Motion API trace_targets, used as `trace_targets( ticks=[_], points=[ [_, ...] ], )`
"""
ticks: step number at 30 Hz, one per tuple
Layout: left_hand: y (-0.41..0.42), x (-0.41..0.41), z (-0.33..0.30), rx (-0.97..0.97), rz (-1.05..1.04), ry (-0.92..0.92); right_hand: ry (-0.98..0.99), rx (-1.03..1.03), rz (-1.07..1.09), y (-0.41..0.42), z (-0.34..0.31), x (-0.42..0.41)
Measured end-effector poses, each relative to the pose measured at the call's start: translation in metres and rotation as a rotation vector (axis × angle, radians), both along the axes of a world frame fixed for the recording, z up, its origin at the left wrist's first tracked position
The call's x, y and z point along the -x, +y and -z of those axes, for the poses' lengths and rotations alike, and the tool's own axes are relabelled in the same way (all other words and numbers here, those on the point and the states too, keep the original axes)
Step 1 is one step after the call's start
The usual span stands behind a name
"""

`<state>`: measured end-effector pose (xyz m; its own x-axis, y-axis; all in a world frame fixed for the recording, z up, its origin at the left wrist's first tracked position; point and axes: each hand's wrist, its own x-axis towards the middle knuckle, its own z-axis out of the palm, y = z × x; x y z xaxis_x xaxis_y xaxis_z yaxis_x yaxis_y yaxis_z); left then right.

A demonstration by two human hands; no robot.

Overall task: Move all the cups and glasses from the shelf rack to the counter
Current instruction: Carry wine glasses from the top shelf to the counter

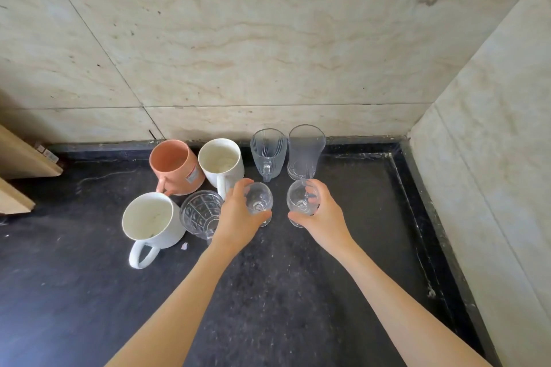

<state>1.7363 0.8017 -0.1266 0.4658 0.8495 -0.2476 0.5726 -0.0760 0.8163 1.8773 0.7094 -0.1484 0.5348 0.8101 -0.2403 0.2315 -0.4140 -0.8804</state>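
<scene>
My left hand (238, 214) grips a small stemmed glass (260, 201) standing on the black counter (268, 292). My right hand (320, 214) grips a second small stemmed glass (299, 199) just to its right. Behind them, along the wall, stand an orange mug (176, 167), a white mug (220, 162), a clear glass mug (268, 152) and a tall clear tumbler (305, 150). In the front row, left of my left hand, are a large white mug (149, 219) and a patterned clear glass (199, 213).
Pale wooden shelf boards (21, 164) jut in at the left edge. Marble wall tiles close the back and the right side, with a raised black rim (417, 217) along the counter's right. Bare counter stretches in front of the cups.
</scene>
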Motion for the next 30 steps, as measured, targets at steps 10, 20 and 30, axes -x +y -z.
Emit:
trace_targets(
  ticks=[10,20,30],
  points=[
    [0.005,-0.004,0.005,-0.020,0.002,0.030,-0.005,0.037,-0.017,0.003,0.007,0.004],
    [-0.029,0.050,-0.050,-0.437,0.028,0.080,-0.279,0.008,-0.060,-0.031,-0.051,0.017],
    [-0.059,0.208,-0.110,-0.610,-0.092,0.524,-0.826,-0.117,-0.648,-0.018,-0.149,0.153]
  ],
)
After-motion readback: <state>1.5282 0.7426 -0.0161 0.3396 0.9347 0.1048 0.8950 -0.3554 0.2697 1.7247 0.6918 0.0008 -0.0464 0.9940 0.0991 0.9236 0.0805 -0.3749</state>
